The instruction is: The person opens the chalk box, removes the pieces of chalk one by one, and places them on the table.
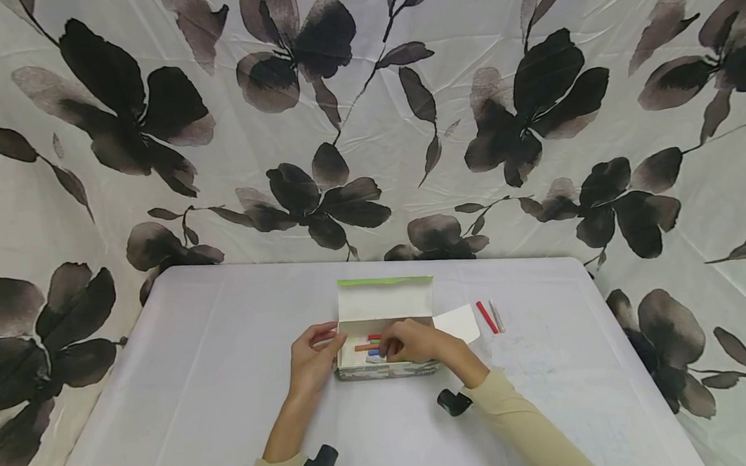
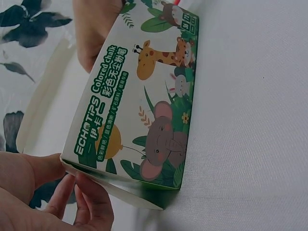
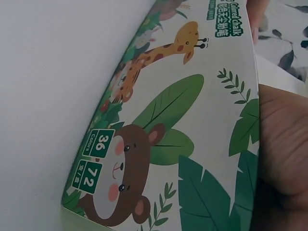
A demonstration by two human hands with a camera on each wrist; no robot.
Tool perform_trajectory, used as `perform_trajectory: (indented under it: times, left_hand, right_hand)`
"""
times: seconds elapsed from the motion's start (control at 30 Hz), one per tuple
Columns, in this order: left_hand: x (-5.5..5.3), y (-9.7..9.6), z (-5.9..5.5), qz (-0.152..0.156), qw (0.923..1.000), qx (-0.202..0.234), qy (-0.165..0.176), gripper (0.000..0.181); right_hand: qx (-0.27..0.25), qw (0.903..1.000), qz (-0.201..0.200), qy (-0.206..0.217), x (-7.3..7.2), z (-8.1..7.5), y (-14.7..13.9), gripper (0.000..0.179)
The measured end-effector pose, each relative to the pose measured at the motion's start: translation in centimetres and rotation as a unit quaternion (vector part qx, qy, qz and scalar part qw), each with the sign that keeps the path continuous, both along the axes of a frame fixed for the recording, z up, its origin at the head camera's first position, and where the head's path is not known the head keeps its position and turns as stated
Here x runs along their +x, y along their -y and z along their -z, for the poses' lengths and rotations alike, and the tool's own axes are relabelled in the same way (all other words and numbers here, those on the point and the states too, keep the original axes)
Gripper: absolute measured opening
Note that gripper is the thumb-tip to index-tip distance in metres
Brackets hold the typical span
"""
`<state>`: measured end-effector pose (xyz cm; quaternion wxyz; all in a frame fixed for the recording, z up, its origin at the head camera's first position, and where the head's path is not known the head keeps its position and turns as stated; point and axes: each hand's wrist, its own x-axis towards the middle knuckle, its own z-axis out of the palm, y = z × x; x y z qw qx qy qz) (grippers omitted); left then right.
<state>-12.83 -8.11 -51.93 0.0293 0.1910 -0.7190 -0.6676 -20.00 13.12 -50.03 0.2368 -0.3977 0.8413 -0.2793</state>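
Observation:
An open box of colored chalk (image 1: 386,371) stands on the table, its front printed with a giraffe and an elephant. My left hand (image 1: 316,355) grips the box's left end; in the left wrist view, its thumb and fingers pinch the corner by the end flap (image 2: 130,196). My right hand (image 1: 412,340) reaches into the box with curled fingers. An orange chalk stick (image 1: 365,347) juts out from its fingertips, above a blue chalk stick (image 1: 373,352) and a red chalk stick (image 1: 374,336). The right fingertips are hidden behind the front wall in the right wrist view.
The raised lid (image 1: 385,299) stands up behind the box, and a white side flap (image 1: 456,323) sticks out at right. Beyond it on the white table (image 1: 197,383) lie a red stick (image 1: 486,317) and a pale stick (image 1: 497,316). A floral cloth (image 1: 410,210) hangs behind.

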Motion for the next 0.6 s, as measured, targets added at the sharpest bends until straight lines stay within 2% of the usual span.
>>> perform_trajectory:
  times: [0.47, 0.6]
  left_hand:
    - [0.24, 0.1, -0.3, 0.003, 1.0, 0.005, -0.004, 0.034]
    - [0.27, 0.09, -0.32, 0.002, 1.0, 0.003, -0.008, 0.034]
  right_hand:
    - [0.044, 0.9988, -0.018, -0.012, -0.2, -0.23, 0.54, 0.012]
    - [0.067, 0.9967, -0.023, -0.041, -0.23, -0.48, 0.71, 0.014]
